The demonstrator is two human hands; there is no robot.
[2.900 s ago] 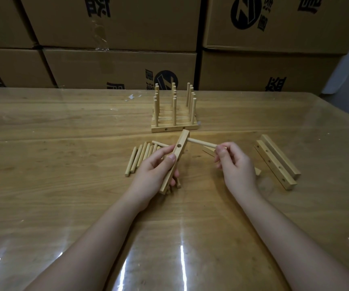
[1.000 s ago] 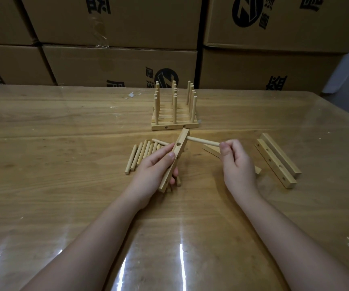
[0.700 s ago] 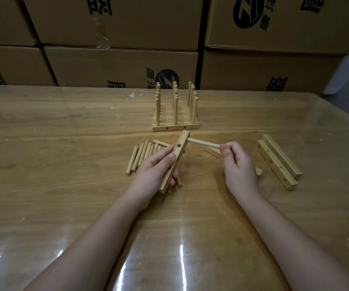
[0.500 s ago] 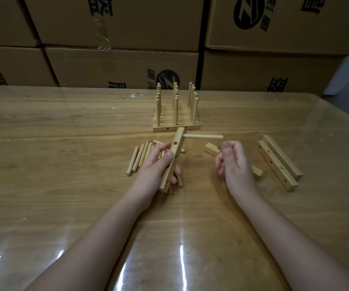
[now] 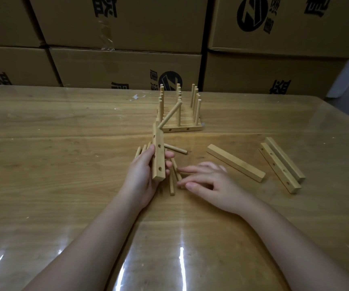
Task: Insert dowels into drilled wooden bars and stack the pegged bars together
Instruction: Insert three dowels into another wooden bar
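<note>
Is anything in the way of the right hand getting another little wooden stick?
No, nothing visible. The right hand almost touches the loose pale wooden dowels lying on the table. The left hand grips the drilled pale wooden bar just beside them, not across the path.

From my station I see the pegged stack [image 5: 182,129] mid-table [image 5: 53,164] before the boxes [image 5: 125,66], loose dowels [image 5: 171,185] nearer me, a single bar [image 5: 235,162] to their right, two bars [image 5: 278,168] side by side beyond it.
</note>
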